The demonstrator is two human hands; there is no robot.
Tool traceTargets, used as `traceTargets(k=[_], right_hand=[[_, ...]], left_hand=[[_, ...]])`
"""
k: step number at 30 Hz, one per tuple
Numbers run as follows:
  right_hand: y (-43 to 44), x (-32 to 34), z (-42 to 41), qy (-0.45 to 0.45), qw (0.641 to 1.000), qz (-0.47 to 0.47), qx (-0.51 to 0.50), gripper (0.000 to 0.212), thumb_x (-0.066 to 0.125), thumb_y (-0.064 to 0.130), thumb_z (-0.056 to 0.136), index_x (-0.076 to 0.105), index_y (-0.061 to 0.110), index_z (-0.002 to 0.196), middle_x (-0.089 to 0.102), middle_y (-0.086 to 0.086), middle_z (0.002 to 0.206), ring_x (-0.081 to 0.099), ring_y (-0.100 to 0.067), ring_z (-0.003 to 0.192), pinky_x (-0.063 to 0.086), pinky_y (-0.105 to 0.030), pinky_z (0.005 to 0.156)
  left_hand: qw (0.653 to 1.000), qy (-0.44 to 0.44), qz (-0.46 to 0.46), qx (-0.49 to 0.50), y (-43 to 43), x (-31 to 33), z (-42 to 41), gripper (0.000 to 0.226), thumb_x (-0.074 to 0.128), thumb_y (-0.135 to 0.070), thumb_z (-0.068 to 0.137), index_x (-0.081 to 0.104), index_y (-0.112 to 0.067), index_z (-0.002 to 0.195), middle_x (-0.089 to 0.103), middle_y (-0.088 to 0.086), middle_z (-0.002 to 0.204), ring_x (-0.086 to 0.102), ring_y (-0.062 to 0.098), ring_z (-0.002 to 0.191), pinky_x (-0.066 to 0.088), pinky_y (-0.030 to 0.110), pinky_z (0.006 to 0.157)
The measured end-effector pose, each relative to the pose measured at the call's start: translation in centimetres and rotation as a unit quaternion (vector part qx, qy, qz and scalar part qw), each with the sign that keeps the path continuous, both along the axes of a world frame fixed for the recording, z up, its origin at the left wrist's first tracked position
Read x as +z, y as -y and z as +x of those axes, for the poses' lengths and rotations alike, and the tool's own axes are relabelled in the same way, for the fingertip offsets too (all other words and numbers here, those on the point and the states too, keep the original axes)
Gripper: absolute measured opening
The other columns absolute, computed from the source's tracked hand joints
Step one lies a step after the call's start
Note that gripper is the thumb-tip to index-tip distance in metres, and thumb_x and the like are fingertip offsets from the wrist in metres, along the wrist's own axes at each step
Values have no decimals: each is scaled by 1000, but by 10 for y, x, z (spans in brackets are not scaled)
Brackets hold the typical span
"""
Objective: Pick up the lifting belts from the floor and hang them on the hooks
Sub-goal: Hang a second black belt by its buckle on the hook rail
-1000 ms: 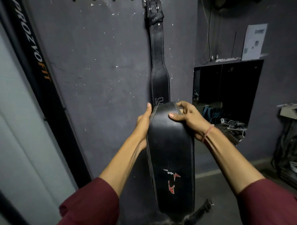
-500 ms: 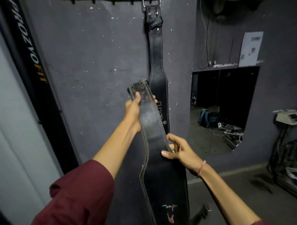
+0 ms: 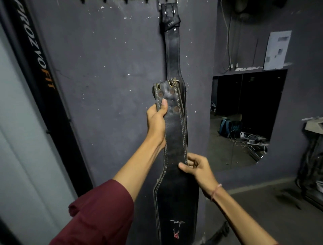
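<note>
I hold a black leather lifting belt (image 3: pixel 174 183) upright in front of the dark wall. My left hand (image 3: pixel 156 120) grips its narrow buckle end, thumb pressed on the riveted front. Lower down, my right hand (image 3: pixel 197 168) pinches the belt's right edge where it starts to widen. The wide part with a small red and white logo hangs down between my arms. Behind it a second black belt (image 3: pixel 173 52) hangs by its metal buckle from the row of hooks (image 3: pixel 122 1) at the top edge of the view.
A black upright with orange and white lettering (image 3: pixel 35 57) leans along the left. To the right, a wall opening (image 3: pixel 244 119) shows a room with a blue bag and cables. A paper sheet (image 3: pixel 277 49) is stuck above it. Dark equipment (image 3: pixel 312 160) stands at far right.
My left hand has slid up the belt to its buckle end and raised it toward the hooks. My right hand has dropped from the top edge to the belt's right side.
</note>
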State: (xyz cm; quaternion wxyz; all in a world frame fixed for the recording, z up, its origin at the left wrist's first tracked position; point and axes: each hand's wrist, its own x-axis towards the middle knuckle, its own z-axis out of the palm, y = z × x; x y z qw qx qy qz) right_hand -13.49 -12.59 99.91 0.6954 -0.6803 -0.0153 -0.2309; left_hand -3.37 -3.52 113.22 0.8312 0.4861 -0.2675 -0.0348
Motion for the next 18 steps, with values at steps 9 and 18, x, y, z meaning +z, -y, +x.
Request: traceTargets(k=[9, 18], right_hand=[[-17, 118, 54, 178, 977, 69, -96, 20, 55, 4, 94, 62, -11, 106, 68, -26, 100, 63, -29, 93, 50, -48, 89], [-18, 132, 74, 190, 959, 156, -143, 12, 56, 0, 92, 66, -7, 94, 64, -16, 85, 58, -26, 82, 48, -39, 76]], left_hand=[[995, 90, 33, 9, -8, 23, -6, 24, 50, -14, 102, 60, 0, 117, 68, 17, 107, 66, 29, 98, 51, 46, 94], [946, 213, 235, 64, -40, -101, 0, 23, 66, -23, 92, 64, -24, 115, 73, -13, 109, 67, 1, 106, 53, 32, 98]])
